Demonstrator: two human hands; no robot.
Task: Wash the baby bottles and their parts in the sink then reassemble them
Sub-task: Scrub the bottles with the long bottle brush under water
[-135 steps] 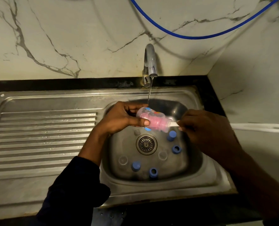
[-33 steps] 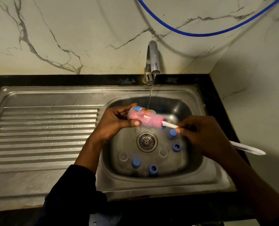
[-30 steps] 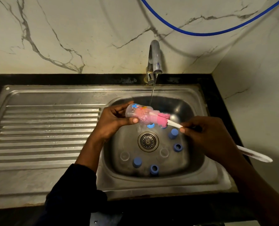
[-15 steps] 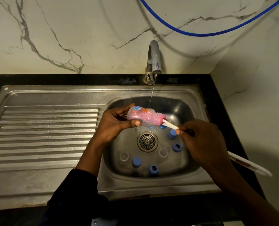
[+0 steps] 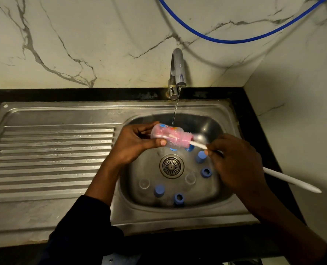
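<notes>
A: Left side?
B: Ribbed drainboard point(image 5: 53, 150) of the steel sink point(image 5: 178, 217), wet. A dark sleeve point(image 5: 82, 222) comes up from the bottom edge.
A: Left hand?
B: Left hand point(image 5: 132, 146) grips the clear bottle point(image 5: 168, 131) at its base end, thumb on the near side, fingers curled round the far side. The bottle lies on its side above the basin, mouth pointing right, just behind the drain point(image 5: 171, 166).
A: Water?
B: Tap point(image 5: 178, 69) is running. A thin stream point(image 5: 176, 109) lands on top of the bottle.
A: Inside it?
B: Pink sponge head point(image 5: 178, 139) of the brush fills most of it. The white handle point(image 5: 285, 180) runs right and down, out past the sink rim.
A: Right hand?
B: Right hand point(image 5: 237, 165) pinches the handle just beside the bottle mouth, fingers curled round it.
A: Loose parts?
B: On the basin floor: two clear round pieces point(image 5: 144, 183) point(image 5: 190, 178), two blue caps point(image 5: 159, 190) point(image 5: 201, 156), two blue rings point(image 5: 179, 198) point(image 5: 206, 172). More blue bits point(image 5: 173, 149) show under the bottle, partly hidden. Can't tell what they are.
A: Around it?
B: Black surface point(image 5: 63, 94) borders the sink, marble wall behind, blue hose point(image 5: 235, 40) sagging across the upper right.
</notes>
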